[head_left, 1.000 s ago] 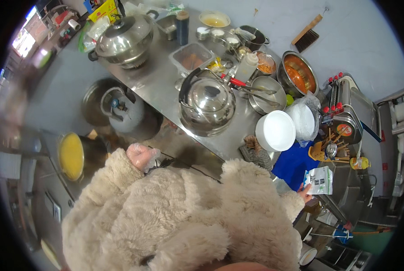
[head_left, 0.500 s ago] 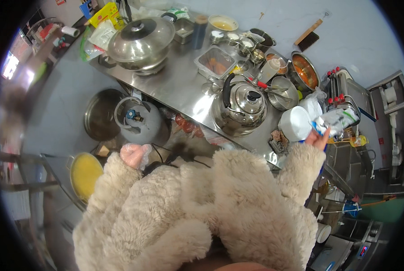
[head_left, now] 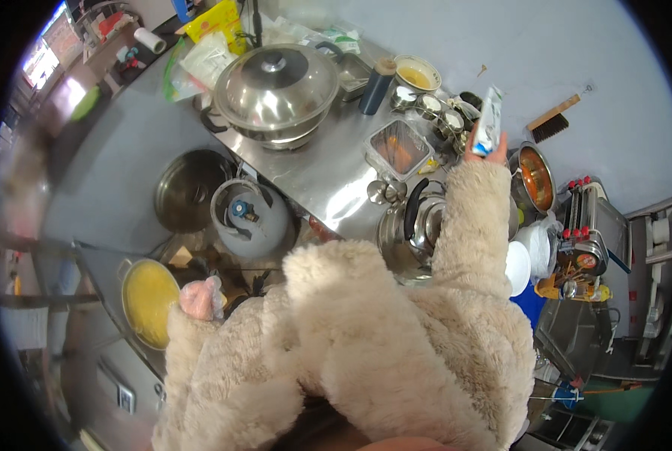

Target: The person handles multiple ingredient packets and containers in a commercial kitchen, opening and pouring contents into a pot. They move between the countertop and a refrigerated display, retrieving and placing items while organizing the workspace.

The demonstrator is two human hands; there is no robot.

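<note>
My right hand (head_left: 493, 153) reaches over the steel counter, its fingers around a white packet (head_left: 490, 120) with blue and green print. It holds the packet upright in front of the small seasoning pots (head_left: 451, 122). Clear plastic, like a thin glove, covers my left hand (head_left: 199, 298), which is curled into a fist low on the left. Whatever that fist may hold is hidden. Next to it is a pot of yellow liquid (head_left: 149, 304). A steel kettle (head_left: 402, 237) is partly covered by my right sleeve. Left of my raised hand lies a clear, film-covered tub (head_left: 402, 149) of orange-brown food.
A lidded steel wok (head_left: 276, 90) stands at the counter's far left, a dark bottle (head_left: 377, 88) to its right. Below the counter sits a grey gas cylinder (head_left: 252, 218). A bowl of red sauce (head_left: 536, 177) and white tubs (head_left: 517, 268) are at right. A brush (head_left: 552, 120) hangs on the wall.
My right hand has carried the white packet from beside the white tubs at right, leftward and up to the seasoning pots. The view has shifted; my left hand stays a fist.
</note>
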